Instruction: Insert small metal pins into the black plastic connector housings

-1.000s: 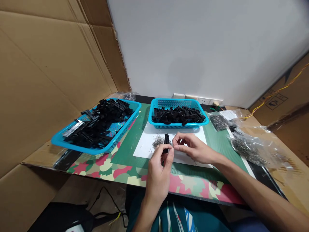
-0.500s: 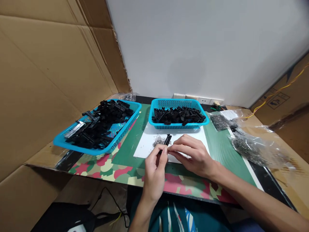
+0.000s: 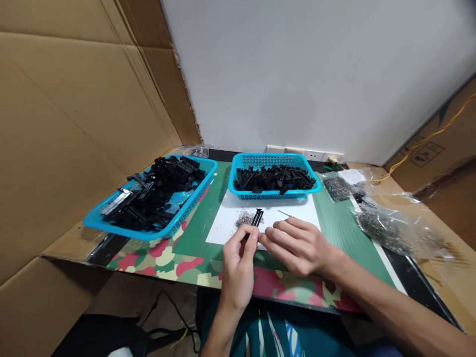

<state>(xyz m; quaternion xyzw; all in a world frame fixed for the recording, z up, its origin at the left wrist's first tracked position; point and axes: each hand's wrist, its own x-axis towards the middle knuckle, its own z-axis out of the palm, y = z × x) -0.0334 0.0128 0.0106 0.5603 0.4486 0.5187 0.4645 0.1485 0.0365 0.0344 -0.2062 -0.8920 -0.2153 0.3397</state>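
My left hand is closed on a slim black plastic part, whose slotted far end points away from me, above the paper. Close against it, my right hand has its fingers curled and its fingertips at the left thumb; anything pinched there is too small to make out. A thin metal rod shows just beyond the right knuckles, and I cannot tell if it lies on the paper or touches the hand. A pile of tiny metal pieces rests on the white paper, partly behind the black part.
A blue basket of black parts stands at the back of the green mat. Another blue basket, also full of black parts, is on the left. Plastic bags of metal pieces lie at right. Cardboard walls the left side.
My right hand has rolled over and its fingers have curled in more, uncovering the thin metal rod. The black part has turned slightly in my left hand, showing its slot.
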